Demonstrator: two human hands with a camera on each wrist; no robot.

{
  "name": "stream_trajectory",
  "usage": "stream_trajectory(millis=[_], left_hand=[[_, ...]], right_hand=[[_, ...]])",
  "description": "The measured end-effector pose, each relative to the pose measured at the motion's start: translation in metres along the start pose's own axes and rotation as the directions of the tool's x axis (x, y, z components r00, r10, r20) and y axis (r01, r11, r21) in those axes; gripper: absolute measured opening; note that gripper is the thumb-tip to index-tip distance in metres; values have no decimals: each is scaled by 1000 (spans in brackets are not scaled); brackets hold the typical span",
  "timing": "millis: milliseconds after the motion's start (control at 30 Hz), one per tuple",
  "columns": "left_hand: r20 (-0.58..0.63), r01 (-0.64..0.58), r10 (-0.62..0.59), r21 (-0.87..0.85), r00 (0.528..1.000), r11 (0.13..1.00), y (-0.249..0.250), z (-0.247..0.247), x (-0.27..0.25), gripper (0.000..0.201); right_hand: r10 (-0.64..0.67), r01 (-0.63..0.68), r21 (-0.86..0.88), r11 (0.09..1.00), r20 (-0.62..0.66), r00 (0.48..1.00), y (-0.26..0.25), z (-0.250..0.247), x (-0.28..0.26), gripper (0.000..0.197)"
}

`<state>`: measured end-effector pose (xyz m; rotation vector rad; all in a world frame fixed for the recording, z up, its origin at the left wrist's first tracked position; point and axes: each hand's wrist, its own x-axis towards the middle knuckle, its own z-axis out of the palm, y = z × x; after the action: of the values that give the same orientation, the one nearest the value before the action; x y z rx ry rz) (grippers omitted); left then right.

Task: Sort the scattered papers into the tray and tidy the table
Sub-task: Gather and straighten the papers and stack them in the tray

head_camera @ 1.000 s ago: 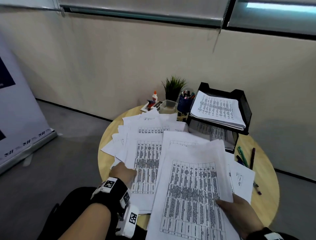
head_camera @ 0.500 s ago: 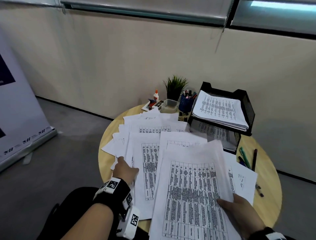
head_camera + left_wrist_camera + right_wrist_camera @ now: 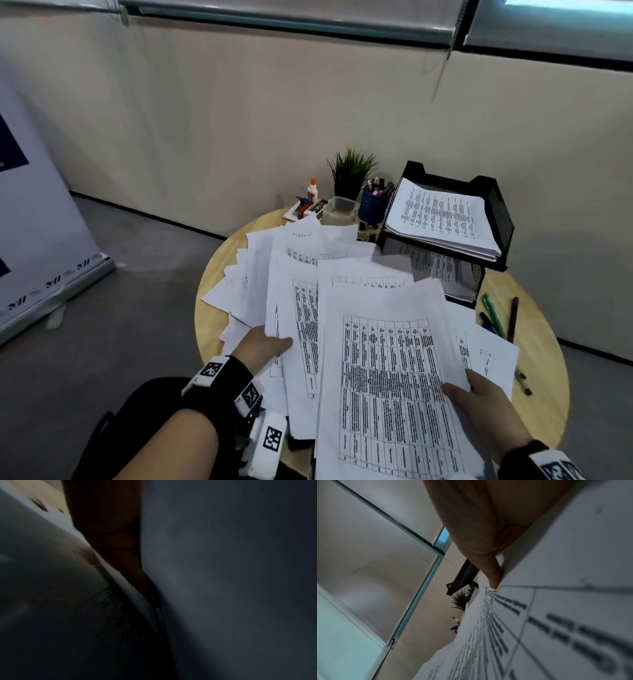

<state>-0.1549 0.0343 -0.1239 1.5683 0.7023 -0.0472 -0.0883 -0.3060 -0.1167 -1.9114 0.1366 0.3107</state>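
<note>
Scattered papers (image 3: 308, 291) cover most of our round desk (image 3: 219, 270), overlapping in a loose fan in front of the black mesh tray (image 3: 500, 219), which already carries a stack at the far right. Our right hand (image 3: 486, 407) grips the near right edge of a printed sheaf (image 3: 390, 377), thumb on top. Our left hand (image 3: 263, 346) has its fingers slid under the sheets at the left; whether they curl round them we cannot tell. Pens (image 3: 496, 315) lie beside the tray.
</note>
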Motion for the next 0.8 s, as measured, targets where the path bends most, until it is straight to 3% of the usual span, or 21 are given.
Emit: stream_trajectory(millis=[33,133,167,233,333,367,500,600,700,800], left_hand=[[26,20,-20,-2,999,1000,2,-2,0,37],[39,104,-106,50,994,993,-8,-5,14,97],[44,127,-130,83,990,989,-9,-3,15,105],[21,149,-154,140,988,979,-2,3,1,86],[4,69,-69,31,998,997,1,10,-7,20],[7,55,-55,-17,998,998,2,11,-7,12],[41,26,-21,-113,999,993,-2,11,-2,27],[109,1,8,-81,994,997,-5,13,0,38],[118,-34,35,-17,992,999,-5,14,-4,52],[83,-84,87,-49,993,995,-1,13,-10,63]], right_hand=[[13,-13,38,999,-2,1000,-1,-1,1,12],[23,-23,83,996,4,1000,-3,-2,5,13],[8,-7,39,999,-7,1000,-2,-1,8,14],[-34,31,-132,991,-18,999,-2,4,16,20],[-57,62,-275,959,28,998,-11,13,26,33],[-63,74,-307,949,46,997,-17,19,27,35],[-75,113,-381,918,111,991,-28,44,34,44],[-46,93,-324,941,151,988,-26,64,37,47],[-87,155,-385,910,189,978,-21,76,39,51],[-71,138,-324,936,210,975,-25,74,33,40]])
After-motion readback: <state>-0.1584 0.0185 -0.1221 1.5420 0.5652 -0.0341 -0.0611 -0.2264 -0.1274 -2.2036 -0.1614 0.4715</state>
